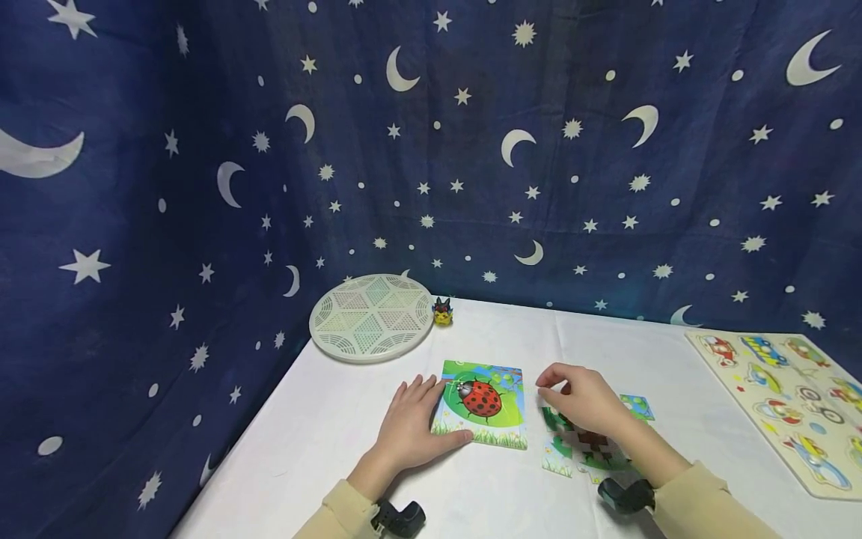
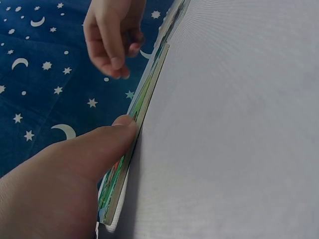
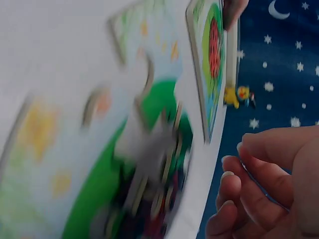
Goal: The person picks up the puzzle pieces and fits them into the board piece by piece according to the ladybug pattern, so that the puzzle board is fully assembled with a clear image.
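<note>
A square ladybug puzzle board (image 1: pixel 481 400) lies flat on the white cloth. My left hand (image 1: pixel 414 427) rests against it, fairly straight fingers along its left side and the thumb at its front edge. In the left wrist view that thumb (image 2: pixel 112 144) touches the board's thick edge. To the right, my right hand (image 1: pixel 582 393) hovers above several puzzle pieces (image 1: pixel 557 468) with green, dark and flowered parts. Its fingers bend loosely, and nothing shows between them in the right wrist view. The hand and forearm cover some pieces. Nearby pieces look blurred in the right wrist view.
A round pale-green patterned lattice board (image 1: pixel 372 318) lies at the back left, a small yellow and black figure (image 1: pixel 442 311) beside it. On the right lies a wooden peg puzzle (image 1: pixel 768 442) with vehicle shapes. A dark blue star-and-moon curtain (image 1: pixel 471 165) hangs behind the table.
</note>
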A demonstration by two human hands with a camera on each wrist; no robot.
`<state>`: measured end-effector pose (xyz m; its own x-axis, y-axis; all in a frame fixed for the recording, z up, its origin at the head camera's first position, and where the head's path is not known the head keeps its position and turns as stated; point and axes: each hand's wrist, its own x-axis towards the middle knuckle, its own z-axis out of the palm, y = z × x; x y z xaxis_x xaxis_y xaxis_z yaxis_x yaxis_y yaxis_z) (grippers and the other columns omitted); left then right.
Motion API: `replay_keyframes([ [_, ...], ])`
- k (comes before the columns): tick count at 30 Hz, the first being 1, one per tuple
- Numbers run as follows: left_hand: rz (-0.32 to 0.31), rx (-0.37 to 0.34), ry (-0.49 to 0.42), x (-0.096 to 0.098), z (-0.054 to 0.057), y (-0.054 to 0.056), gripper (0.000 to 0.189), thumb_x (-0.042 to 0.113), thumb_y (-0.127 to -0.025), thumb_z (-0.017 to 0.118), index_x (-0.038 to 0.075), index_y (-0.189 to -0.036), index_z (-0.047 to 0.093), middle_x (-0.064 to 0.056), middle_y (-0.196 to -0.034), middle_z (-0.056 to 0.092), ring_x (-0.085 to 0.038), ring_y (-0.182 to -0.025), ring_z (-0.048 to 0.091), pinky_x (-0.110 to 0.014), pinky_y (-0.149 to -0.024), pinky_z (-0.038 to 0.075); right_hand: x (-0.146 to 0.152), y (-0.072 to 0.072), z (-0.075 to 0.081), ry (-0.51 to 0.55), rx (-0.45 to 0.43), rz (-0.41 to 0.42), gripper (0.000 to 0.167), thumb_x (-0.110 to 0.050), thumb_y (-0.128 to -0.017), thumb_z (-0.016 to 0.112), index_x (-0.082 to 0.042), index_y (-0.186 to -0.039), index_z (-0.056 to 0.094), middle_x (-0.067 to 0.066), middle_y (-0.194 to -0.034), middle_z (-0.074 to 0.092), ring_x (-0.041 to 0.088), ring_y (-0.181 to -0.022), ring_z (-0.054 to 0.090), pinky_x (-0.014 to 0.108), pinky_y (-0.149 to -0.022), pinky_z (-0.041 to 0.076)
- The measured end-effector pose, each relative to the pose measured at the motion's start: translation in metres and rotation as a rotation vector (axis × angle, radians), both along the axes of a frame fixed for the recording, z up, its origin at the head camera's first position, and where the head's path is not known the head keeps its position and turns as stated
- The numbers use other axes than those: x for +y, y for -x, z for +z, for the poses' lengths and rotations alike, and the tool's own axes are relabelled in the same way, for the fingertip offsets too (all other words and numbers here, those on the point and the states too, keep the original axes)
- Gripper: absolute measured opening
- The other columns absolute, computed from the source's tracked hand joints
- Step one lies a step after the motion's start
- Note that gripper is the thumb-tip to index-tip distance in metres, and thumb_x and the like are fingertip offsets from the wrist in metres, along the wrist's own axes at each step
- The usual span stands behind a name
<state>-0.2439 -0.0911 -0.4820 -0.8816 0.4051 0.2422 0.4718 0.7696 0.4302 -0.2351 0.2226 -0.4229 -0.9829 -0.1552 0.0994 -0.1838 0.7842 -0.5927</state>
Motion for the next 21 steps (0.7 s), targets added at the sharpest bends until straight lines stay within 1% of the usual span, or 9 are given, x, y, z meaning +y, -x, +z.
replay_keyframes([
  [4, 0.007, -0.006, 0.005, 0.0, 0.0, 0.0, 0.1, 0.079, -0.08, 0.064, 0.01, -0.151, 0.051, -0.014, -0.155, 0.047, -0.036, -0.149, 0.032, -0.053, -0.123, 0.017, 0.014, -0.002, 0.002, -0.031, -0.022, -0.019, 0.01, -0.02, -0.095, 0.072, -0.014, -0.103, 0.072, 0.002, -0.102, 0.071, 0.016, -0.07, 0.057, 0.033, -0.06, 0.049],
  [6, 0.008, -0.012, 0.005, 0.0, 0.0, 0.0, 0.1, 0.079, -0.08, 0.064, 0.01, -0.152, 0.051, -0.013, -0.156, 0.046, -0.035, -0.15, 0.031, -0.052, -0.123, 0.016, 0.02, -0.002, 0.002, -0.054, -0.027, -0.029, 0.012, -0.021, -0.095, 0.072, -0.013, -0.104, 0.072, 0.003, -0.102, 0.071, 0.016, -0.073, 0.057, 0.033, -0.062, 0.049],
  [12, 0.004, -0.023, 0.001, 0.002, 0.002, -0.001, 0.1, 0.079, -0.08, 0.063, 0.01, -0.152, 0.051, -0.014, -0.156, 0.046, -0.035, -0.15, 0.031, -0.053, -0.123, 0.016, 0.043, -0.002, 0.002, -0.092, -0.076, -0.094, 0.02, -0.025, -0.094, 0.073, -0.011, -0.108, 0.071, 0.008, -0.106, 0.071, 0.021, -0.083, 0.062, 0.038, -0.068, 0.056],
  [16, 0.005, -0.023, 0.002, 0.002, 0.002, 0.0, 0.101, 0.079, -0.08, 0.063, 0.009, -0.152, 0.051, -0.014, -0.156, 0.046, -0.035, -0.15, 0.031, -0.053, -0.123, 0.017, 0.06, -0.003, 0.002, -0.111, -0.117, -0.123, 0.027, -0.027, -0.094, 0.073, -0.008, -0.113, 0.069, 0.017, -0.114, 0.069, 0.032, -0.094, 0.065, 0.047, -0.073, 0.058],
  [18, 0.007, -0.024, 0.005, 0.002, 0.002, 0.0, 0.101, 0.079, -0.08, 0.063, 0.009, -0.152, 0.051, -0.014, -0.156, 0.046, -0.035, -0.15, 0.031, -0.053, -0.123, 0.017, 0.068, -0.003, 0.001, -0.122, -0.133, -0.134, 0.031, -0.028, -0.094, 0.073, -0.007, -0.116, 0.068, 0.021, -0.119, 0.068, 0.039, -0.103, 0.064, 0.054, -0.078, 0.058],
  [21, 0.011, -0.024, 0.008, 0.001, 0.002, -0.001, 0.101, 0.079, -0.08, 0.063, 0.009, -0.152, 0.051, -0.014, -0.156, 0.046, -0.035, -0.15, 0.031, -0.053, -0.123, 0.017, 0.081, -0.004, -0.002, -0.135, -0.149, -0.146, 0.039, -0.028, -0.092, 0.075, -0.003, -0.12, 0.066, 0.026, -0.122, 0.065, 0.048, -0.113, 0.058, 0.064, -0.087, 0.053],
])
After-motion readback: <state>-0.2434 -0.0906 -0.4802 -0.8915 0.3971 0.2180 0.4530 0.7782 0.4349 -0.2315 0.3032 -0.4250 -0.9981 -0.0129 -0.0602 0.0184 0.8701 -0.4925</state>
